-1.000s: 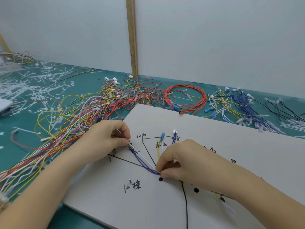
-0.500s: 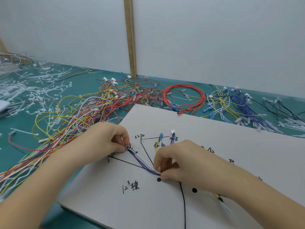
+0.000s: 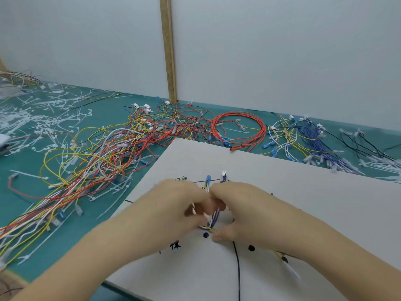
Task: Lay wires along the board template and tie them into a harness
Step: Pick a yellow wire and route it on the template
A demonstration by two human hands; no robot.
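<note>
A white template board (image 3: 293,192) with black lines, dots and handwritten marks lies in front of me. Both hands meet over its middle. My left hand (image 3: 173,207) and my right hand (image 3: 240,211) pinch a small bundle of blue, white and yellow wires (image 3: 213,221) just above a black dot (image 3: 205,235). The left hand is blurred; something thin and pale sticks out between its fingers. A blue terminal (image 3: 208,178) and a white connector (image 3: 224,173) stand beyond the fingers. A yellow wire end (image 3: 284,260) trails out under my right wrist.
A tangled heap of red, yellow and white wires (image 3: 104,157) covers the green mat left of the board. An orange wire coil (image 3: 238,129) and blue and yellow wires (image 3: 303,144) lie behind it. White cable ties (image 3: 32,118) litter the far left. A wall closes the back.
My left hand has moved right from the board's left peg to meet my right hand. The wire bundle, stretched between the hands before, is now gathered short between them.
</note>
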